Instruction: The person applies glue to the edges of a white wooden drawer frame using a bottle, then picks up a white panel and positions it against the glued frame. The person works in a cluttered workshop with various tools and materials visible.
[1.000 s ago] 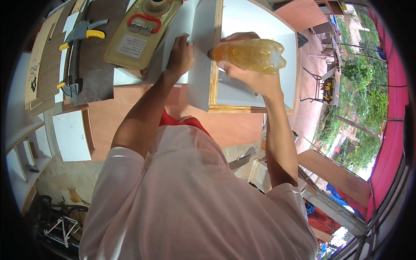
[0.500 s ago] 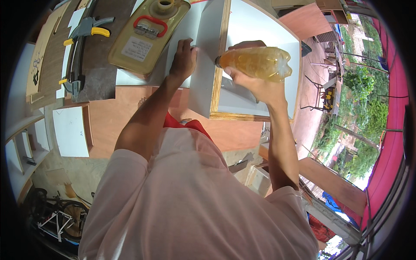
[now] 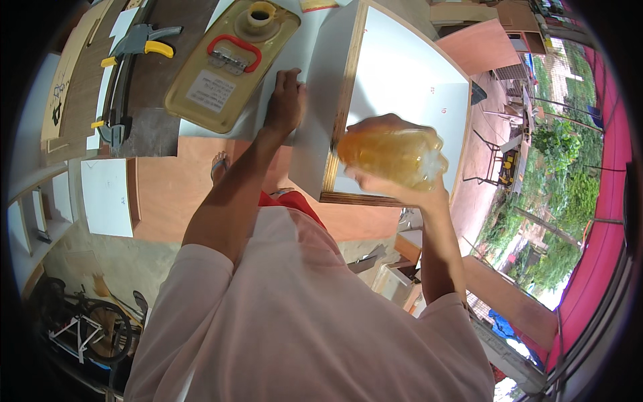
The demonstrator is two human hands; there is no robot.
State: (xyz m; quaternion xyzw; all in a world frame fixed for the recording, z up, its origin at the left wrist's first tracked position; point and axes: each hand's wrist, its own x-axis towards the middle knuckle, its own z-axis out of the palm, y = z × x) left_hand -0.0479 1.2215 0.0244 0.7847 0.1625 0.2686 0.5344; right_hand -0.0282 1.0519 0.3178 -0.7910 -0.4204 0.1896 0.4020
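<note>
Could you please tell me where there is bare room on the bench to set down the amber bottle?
The white panel beyond the amber bottle in the right hand is bare. It is crowded left of the left hand: a yellow can, then clamps.

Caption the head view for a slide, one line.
Left hand presses on a white board while the right hand holds a clear bottle of amber liquid over it.

Clear plastic bottle (image 3: 392,156) of amber-yellow liquid: lying on its side in the air, being held in the right hand (image 3: 395,184) above a white board | White board with wood-grain edge (image 3: 321,114): lying flat on the worktop, the left hand (image 3: 284,104) pressing down on it, palm flat.
</note>
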